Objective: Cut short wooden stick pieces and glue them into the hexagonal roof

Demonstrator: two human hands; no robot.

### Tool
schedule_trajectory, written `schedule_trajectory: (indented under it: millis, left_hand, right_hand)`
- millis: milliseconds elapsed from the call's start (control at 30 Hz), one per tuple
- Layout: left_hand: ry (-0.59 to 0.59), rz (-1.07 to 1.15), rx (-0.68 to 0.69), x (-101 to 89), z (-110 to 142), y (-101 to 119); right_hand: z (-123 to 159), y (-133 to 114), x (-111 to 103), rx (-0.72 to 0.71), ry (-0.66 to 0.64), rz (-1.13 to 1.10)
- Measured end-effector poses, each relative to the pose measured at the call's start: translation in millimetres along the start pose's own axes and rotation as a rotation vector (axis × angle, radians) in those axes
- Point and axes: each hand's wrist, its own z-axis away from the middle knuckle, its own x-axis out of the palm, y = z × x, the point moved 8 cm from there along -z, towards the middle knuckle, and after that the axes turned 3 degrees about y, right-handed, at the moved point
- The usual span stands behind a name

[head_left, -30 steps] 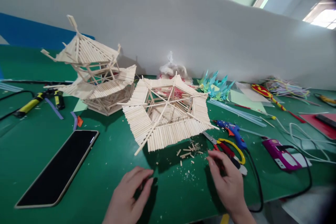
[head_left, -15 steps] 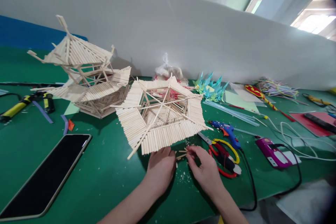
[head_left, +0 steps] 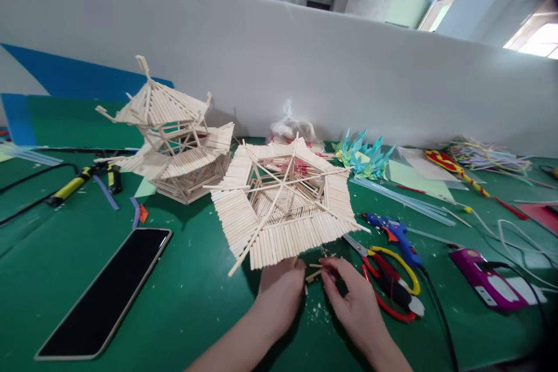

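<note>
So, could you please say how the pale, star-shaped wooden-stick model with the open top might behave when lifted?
The pale, star-shaped wooden-stick model is probably light, given its open middle. Its packed roof panels look stiff, but the thin protruding stick ends could snap.

A green table (head_left: pixel 196 308) spans the lower frame. On it, a tiered stick tower (head_left: pixel 194 163) stands left of centre and a broad stick roof frame (head_left: pixel 292 244) sits mid-frame. A dark-screened phone (head_left: pixel 108 296) lies lower left; stick offcuts (head_left: pixel 313 276) and pale crumbs (head_left: pixel 320 314) lie lower centre. Toward the right are 1 blue glue gun (head_left: pixel 399 233), red-and-yellow-handled cutting tools (head_left: pixel 393 289) and 1 purple power strip (head_left: pixel 486 279); turquoise folded paper (head_left: pixel 366 154) sits farther up, right of centre
</note>
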Motion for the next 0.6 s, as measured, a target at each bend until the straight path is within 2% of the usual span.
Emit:
schedule_trajectory:
  millis: [100,167,333,467,600]
  left_hand:
    - [0.046,0.365,-0.152,-10.1,15,-14]
    - [0.026,0.651,-0.271,-11.9,27,-22]
    - [-0.033,1.213,-0.509,-10.6,59,-28]
    - [-0.03,1.435,-0.616,-7.2,74,-30]
    - [-0.012,1.511,-0.648,-9.8,81,-33]
  right_hand:
    - [1,-13,-2,0.001,-0.009,-0.061]
    - [1,-28,-2,-0.014,-0.036,-0.112]
    - [3,-75,9,-0.191,-0.169,-0.311]
    - [5,-92,23,-0.289,-0.219,-0.323]
    - [6,-101,29,-0.365,-0.214,-0.297]
